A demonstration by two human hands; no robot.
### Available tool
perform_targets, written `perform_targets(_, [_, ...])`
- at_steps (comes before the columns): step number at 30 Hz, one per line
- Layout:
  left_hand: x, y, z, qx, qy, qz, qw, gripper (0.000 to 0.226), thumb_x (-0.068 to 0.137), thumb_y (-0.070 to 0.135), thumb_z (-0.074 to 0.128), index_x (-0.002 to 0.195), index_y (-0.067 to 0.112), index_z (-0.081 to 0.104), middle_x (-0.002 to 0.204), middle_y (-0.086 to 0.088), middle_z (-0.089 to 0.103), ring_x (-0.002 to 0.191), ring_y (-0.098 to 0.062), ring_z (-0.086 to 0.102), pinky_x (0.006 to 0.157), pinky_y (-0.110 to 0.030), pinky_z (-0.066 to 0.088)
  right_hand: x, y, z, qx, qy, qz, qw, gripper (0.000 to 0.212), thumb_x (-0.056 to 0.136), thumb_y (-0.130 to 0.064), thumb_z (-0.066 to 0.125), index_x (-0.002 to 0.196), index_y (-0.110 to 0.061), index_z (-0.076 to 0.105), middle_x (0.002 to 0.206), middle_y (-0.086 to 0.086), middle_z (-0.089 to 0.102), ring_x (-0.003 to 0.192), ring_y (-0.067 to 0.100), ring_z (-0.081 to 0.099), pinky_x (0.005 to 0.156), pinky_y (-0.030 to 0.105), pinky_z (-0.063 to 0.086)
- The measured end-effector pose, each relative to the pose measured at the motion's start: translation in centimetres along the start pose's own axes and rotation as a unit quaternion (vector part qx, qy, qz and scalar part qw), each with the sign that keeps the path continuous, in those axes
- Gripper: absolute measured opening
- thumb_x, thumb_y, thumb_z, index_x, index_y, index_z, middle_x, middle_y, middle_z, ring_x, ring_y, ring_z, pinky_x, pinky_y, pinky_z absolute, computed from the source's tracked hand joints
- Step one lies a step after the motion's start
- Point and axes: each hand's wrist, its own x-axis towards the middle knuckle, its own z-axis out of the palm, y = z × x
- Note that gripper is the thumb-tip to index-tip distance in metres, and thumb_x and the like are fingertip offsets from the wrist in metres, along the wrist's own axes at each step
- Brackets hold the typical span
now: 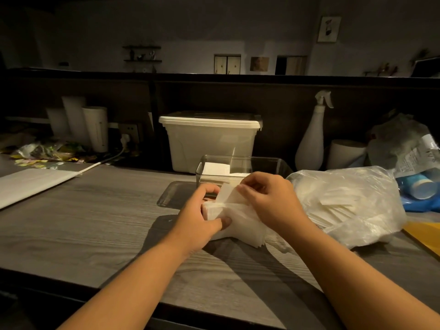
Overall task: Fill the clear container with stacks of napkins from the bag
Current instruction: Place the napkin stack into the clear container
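A stack of white napkins (240, 222) lies on the grey wooden counter in front of the clear container (273, 163). My left hand (197, 217) grips the stack's left end, thumb on its front. My right hand (266, 196) pinches the upper napkins and lifts their edge. The clear container holds some white napkins on its left side. The clear plastic bag (350, 201) with more napkins lies to the right of my hands.
A lidded white bin (209, 141) stands behind the container. A white spray bottle (312, 139) and a white roll (345, 153) are at the back right, with blue items (419, 186) beside the bag. White tubes (95, 127) and wrappers lie at the back left.
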Motion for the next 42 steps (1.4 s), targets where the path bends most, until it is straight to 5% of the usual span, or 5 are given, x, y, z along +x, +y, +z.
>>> perform_targets(13, [0.0, 0.1, -0.3, -0.032, -0.035, -0.02, 0.999, 0.045, 0.072, -0.006, 0.07, 0.106, 0.022, 0.059, 0.106, -0.007, 0.068, 0.101, -0.023, 0.066, 0.087, -0.042, 0.056, 1.6, -0.9, -2.4, -0.094, 0.15, -0.119, 0.977, 0.019, 0.097, -0.033, 0.061, 0.111, -0.02, 0.065, 0.098, -0.014, 0.062, 0.087, 0.005, 0.057, 0.065, 0.012, 0.046])
perform_targets(18, [0.0, -0.1, 0.0, -0.018, -0.013, -0.001, 1.0, 0.023, 0.056, 0.007, 0.065, 0.078, 0.013, 0.059, 0.068, 0.002, 0.058, 0.059, -0.012, 0.05, 0.052, -0.026, 0.04, 0.9, 0.2, -0.6, -0.183, 0.018, -0.155, 0.971, 0.017, 0.095, -0.04, 0.064, 0.105, -0.029, 0.072, 0.093, -0.01, 0.074, 0.079, 0.009, 0.067, 0.068, 0.032, 0.057])
perform_targets(25, [0.0, 0.0, -0.1, 0.053, 0.011, 0.04, 0.998, 0.029, 0.067, -0.01, 0.077, 0.08, 0.014, 0.067, 0.113, -0.005, 0.051, 0.096, -0.007, 0.055, 0.073, -0.004, 0.042, 0.3, 1.1, 0.6, -0.037, -0.116, -0.047, 0.991, 0.012, 0.092, -0.032, 0.069, 0.098, -0.025, 0.076, 0.087, -0.014, 0.071, 0.082, 0.003, 0.064, 0.078, 0.023, 0.055])
perform_targets(35, [-0.1, 0.2, 0.1, 0.026, 0.073, 0.026, 0.997, 0.039, 0.079, 0.002, 0.079, 0.101, 0.023, 0.055, 0.095, -0.008, 0.068, 0.086, -0.026, 0.066, 0.071, -0.042, 0.059, -0.9, 0.5, 0.0, 0.198, -0.17, 0.071, 0.963, 0.056, 0.08, -0.062, 0.067, 0.126, -0.031, 0.059, 0.117, -0.01, 0.063, 0.11, 0.009, 0.06, 0.087, 0.024, 0.048])
perform_targets(42, [0.2, -0.1, 0.1, -0.035, 0.074, -0.019, 0.996, 0.057, 0.078, -0.012, 0.064, 0.1, 0.04, 0.052, 0.105, -0.017, 0.061, 0.09, -0.034, 0.061, 0.078, -0.046, 0.052, -1.9, 1.0, 0.8, 0.193, -0.141, 0.132, 0.962, 0.053, 0.084, -0.005, 0.069, 0.124, -0.035, 0.052, 0.118, -0.002, 0.053, 0.099, 0.012, 0.056, 0.072, 0.017, 0.051])
